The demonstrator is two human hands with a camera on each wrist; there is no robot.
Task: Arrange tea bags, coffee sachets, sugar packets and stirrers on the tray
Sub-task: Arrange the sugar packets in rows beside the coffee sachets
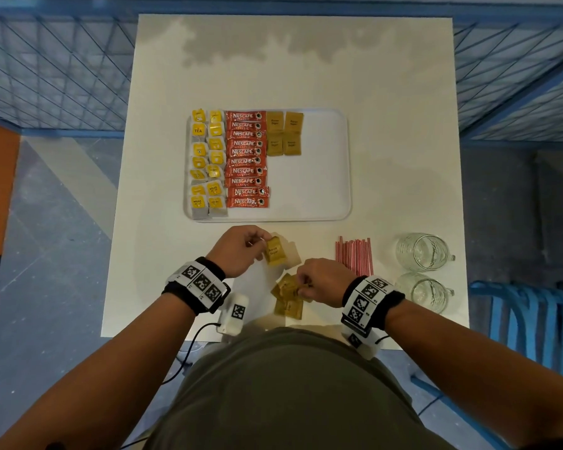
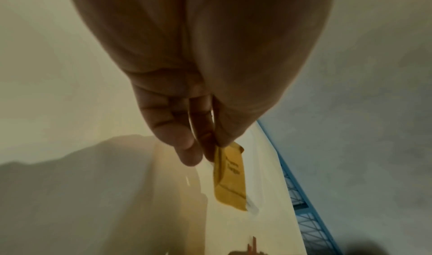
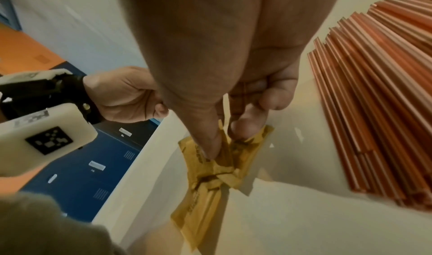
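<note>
- From the head camera, we saw the left hand [image 1: 241, 250] pinching one yellow sugar packet [image 1: 275, 252] by its upper left corner, lifted just off the white table [image 1: 387, 125].
- To the right of that hand and nearer the body, the right hand [image 1: 322, 280] pinched into a loose pile of sugar packets [image 1: 288, 298] lying on the table.
- Beyond both hands sat the tray [image 1: 322, 190], carrying tea bags [image 1: 207, 164] on its left, coffee sachets [image 1: 247, 159] beside them, then four sugar packets [image 1: 284, 133].
- Just right of the right hand lay the red stirrers [image 1: 355, 254], with two glass mugs [image 1: 420, 251] farther right.
- From the left wrist, we saw the thumb and fingers [image 2: 187, 148] closed on the packet's top edge, the packet [image 2: 231, 176] hanging below them.
- From the right wrist, we saw the thumb and fingertips [image 3: 243, 128] gripping crumpled packets [image 3: 217, 168], stirrers [image 3: 374, 111] to the right, and the left hand [image 3: 124, 96] off to the left.
</note>
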